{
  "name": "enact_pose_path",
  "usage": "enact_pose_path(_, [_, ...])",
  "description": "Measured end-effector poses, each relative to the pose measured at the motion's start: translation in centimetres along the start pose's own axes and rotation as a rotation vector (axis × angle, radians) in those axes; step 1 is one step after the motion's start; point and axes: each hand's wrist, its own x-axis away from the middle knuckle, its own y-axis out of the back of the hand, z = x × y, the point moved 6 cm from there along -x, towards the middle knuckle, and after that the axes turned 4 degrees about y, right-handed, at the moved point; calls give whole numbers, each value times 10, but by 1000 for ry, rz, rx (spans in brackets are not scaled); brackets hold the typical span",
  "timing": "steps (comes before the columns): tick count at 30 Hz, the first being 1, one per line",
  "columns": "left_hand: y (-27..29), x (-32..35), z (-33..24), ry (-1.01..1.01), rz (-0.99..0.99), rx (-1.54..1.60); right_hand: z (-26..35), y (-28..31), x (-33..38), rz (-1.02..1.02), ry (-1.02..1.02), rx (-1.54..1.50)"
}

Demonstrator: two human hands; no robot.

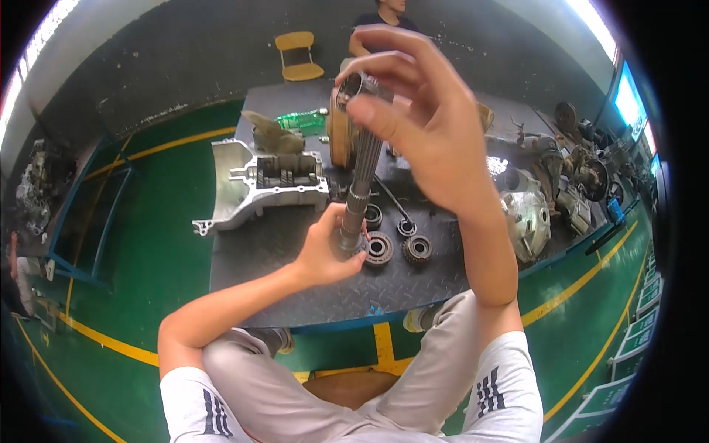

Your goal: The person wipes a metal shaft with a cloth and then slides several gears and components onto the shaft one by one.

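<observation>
A long splined metal shaft stands nearly upright over the workbench, leaning slightly to the right at its top. My left hand is closed round its lower end. At the upper end my right hand has its thumb and curled fingers round a dark, hollow bearing ring. How far that ring sits over the shaft is hidden by the fingers. On the bench beside my left hand lie several toothed gears and rings, among them a gear, another gear and a small ring.
An opened gearbox housing lies left on the dark metal bench. Behind it are a green bottle and a round brownish part. Another metal housing stands right. Beyond the bench are a person and a yellow chair.
</observation>
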Motion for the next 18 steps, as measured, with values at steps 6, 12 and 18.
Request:
enact_pose_path(6, [2, -3, -8, -16, -24, 49, -13, -6, 16, -17, -37, -250])
enact_pose_path(12, [1, -4, -4, -24, 0, 22, -21, 0, 12, -74, -26, -338])
enact_pose_path(18, [6, -4, -3, -15, -2, 54, -33, -5, 19, -75, -127, -468])
